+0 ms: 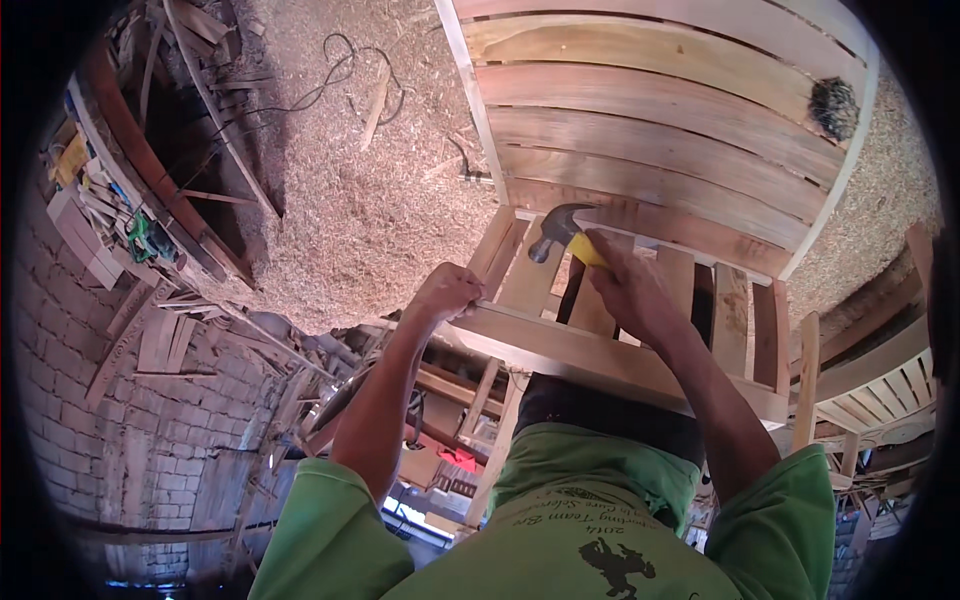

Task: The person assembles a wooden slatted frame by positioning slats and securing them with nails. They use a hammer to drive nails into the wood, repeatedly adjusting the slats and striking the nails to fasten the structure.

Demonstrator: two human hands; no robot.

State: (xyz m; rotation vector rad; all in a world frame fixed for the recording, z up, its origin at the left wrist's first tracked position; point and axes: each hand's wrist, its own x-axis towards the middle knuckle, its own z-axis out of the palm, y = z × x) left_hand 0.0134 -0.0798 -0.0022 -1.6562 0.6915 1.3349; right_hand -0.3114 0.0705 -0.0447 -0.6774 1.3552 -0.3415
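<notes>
My right hand [632,290] is wrapped round the yellow handle of a claw hammer [563,228]. The dark metal head hangs above the slats of a wooden frame [600,345], to the right of my left hand. My left hand [449,291] is closed at the near left corner of that frame, its fingertips pinched together against the wood. Whatever sits between those fingertips is too small to make out. Beyond the slats, a large slatted wood panel [650,105] joins the frame's far side.
Sawdust [340,230] covers the floor at the left, where a black cord [345,70] lies in loops. A dark fuzzy clump [833,108] rests on the panel. Another slatted wooden piece [890,390] stands at the right. Wood scraps [170,345] lean near a block wall [120,450].
</notes>
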